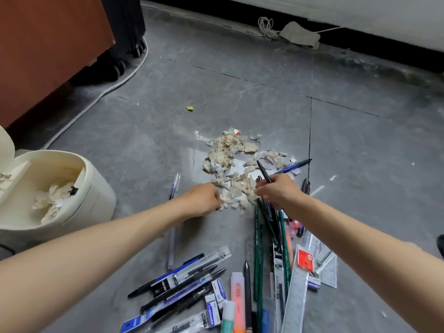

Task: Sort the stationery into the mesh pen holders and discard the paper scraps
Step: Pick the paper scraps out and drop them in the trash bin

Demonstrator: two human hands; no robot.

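Scraps [230,164], torn beige and white, lay heaped at frame centre. Left hand [203,199] curled fingers into them; right hand [276,191] gripped a black pen [263,173], slanting toward upper left.

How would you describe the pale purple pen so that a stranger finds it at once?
Start at the pile of paper scraps in the middle of the grey floor. Left of it, the pale purple pen lies alone, passing under the left forearm. Its translucent lilac body sets it apart from the black pens and green pencils.
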